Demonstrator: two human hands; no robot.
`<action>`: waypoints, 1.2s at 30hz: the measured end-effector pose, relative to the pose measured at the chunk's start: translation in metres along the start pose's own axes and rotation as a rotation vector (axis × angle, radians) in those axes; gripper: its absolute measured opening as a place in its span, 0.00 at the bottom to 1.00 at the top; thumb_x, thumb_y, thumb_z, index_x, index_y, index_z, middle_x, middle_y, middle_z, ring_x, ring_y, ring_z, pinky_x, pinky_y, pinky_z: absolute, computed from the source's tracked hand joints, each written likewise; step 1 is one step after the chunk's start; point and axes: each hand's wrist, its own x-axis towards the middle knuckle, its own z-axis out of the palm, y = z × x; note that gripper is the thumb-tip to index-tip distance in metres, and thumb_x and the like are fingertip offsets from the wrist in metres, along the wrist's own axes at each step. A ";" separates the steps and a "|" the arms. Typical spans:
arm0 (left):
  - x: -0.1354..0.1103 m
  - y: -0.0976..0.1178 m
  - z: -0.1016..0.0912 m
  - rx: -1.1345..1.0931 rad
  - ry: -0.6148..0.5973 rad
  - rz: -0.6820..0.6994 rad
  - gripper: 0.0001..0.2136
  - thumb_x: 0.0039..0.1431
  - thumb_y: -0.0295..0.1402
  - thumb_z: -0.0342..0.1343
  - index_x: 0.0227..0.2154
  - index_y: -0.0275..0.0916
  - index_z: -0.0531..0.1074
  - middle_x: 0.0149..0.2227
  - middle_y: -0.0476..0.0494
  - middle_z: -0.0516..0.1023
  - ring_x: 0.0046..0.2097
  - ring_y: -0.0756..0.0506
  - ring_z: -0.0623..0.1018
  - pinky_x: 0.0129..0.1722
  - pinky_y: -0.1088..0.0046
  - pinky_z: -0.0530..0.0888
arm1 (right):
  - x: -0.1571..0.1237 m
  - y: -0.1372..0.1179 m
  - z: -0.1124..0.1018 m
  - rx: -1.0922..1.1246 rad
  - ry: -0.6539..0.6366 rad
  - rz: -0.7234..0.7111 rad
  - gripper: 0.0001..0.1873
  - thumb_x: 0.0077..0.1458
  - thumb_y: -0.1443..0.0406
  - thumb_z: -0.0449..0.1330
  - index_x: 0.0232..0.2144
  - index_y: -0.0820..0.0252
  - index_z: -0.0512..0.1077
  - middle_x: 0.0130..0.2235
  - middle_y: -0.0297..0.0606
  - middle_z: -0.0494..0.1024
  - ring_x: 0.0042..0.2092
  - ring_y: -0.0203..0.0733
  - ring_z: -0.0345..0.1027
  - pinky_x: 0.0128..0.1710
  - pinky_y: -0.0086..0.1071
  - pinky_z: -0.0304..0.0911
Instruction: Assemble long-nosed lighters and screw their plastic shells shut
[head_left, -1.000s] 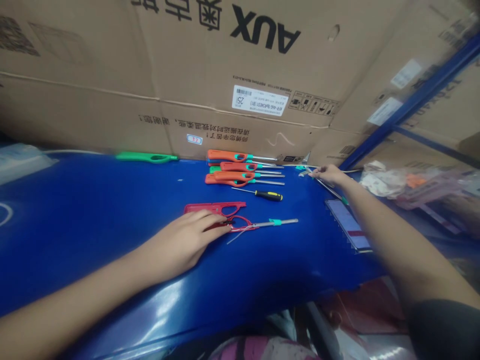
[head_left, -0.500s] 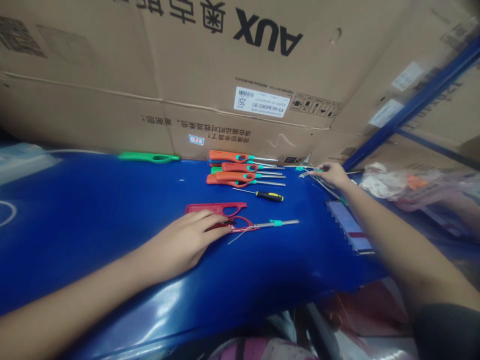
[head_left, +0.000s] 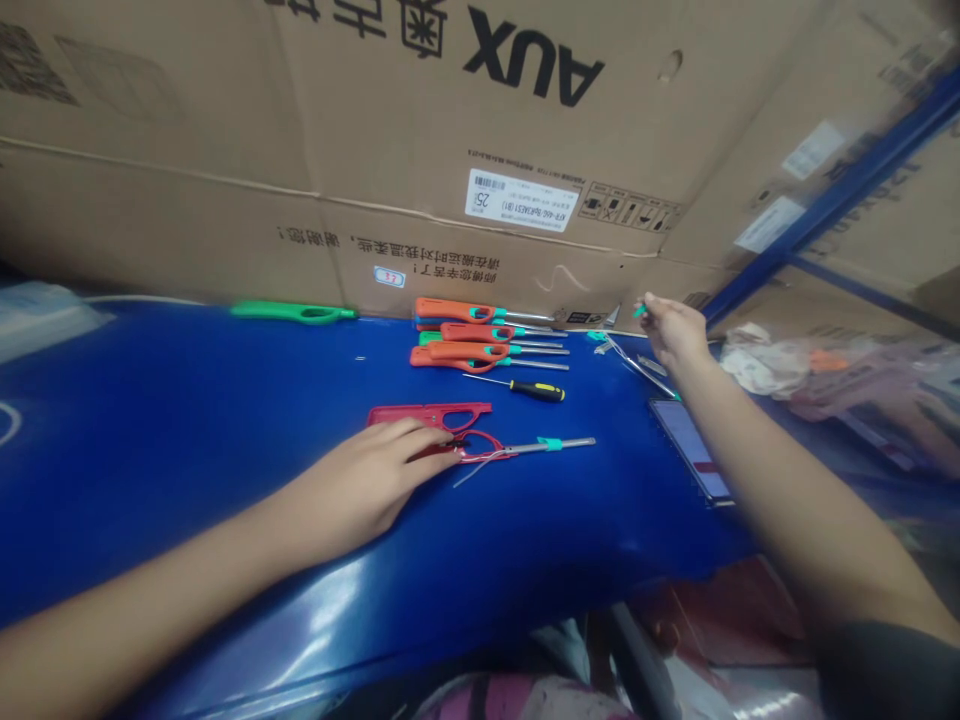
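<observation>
My left hand (head_left: 386, 470) lies over the lower red lighter half (head_left: 487, 440), fingers closed on its handle, which they partly hide. From that half a metal tube (head_left: 574, 442) with a teal piece (head_left: 550, 444) points right, and a thin wire hangs loose. The other red casing half (head_left: 427, 411) rests just above it. Over the table's back right, my right hand (head_left: 675, 328) pinches a small teal plastic piece (head_left: 640, 310). Below and left of that hand are other teal parts (head_left: 598, 337) and thin metal tubes (head_left: 637, 368).
Several orange-handled lighters (head_left: 465, 352) lie stacked at the back of the blue table (head_left: 187, 430). In front is a black-and-yellow screwdriver (head_left: 536, 390). A green casing (head_left: 292, 313) lies along the cardboard (head_left: 360, 150). A phone (head_left: 690, 450) is near my right forearm, with plastic bags (head_left: 825, 370) beyond.
My right hand has lifted up and slightly right from the small teal parts, with a teal piece between its fingertips. My left hand stays on the red lighter half.
</observation>
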 end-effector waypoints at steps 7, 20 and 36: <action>-0.002 -0.001 0.003 -0.015 0.007 -0.017 0.24 0.67 0.22 0.47 0.63 0.46 0.67 0.63 0.43 0.71 0.63 0.39 0.71 0.60 0.55 0.74 | -0.089 -0.073 0.031 0.599 -0.350 0.025 0.10 0.54 0.58 0.67 0.36 0.56 0.75 0.37 0.37 0.80 0.41 0.39 0.76 0.47 0.36 0.75; 0.004 0.014 0.003 -0.250 0.354 -0.140 0.14 0.67 0.28 0.56 0.54 0.39 0.74 0.49 0.42 0.81 0.50 0.45 0.78 0.52 0.65 0.75 | -0.174 -0.095 0.064 0.800 -0.819 0.181 0.13 0.53 0.57 0.71 0.33 0.62 0.77 0.27 0.34 0.81 0.25 0.32 0.73 0.27 0.27 0.69; 0.009 0.020 0.005 -0.493 0.480 -0.062 0.02 0.61 0.26 0.64 0.36 0.36 0.79 0.32 0.46 0.82 0.34 0.49 0.78 0.39 0.71 0.75 | -0.204 -0.100 0.075 0.864 -0.968 0.106 0.09 0.59 0.64 0.65 0.42 0.59 0.72 0.35 0.33 0.77 0.33 0.32 0.76 0.35 0.27 0.75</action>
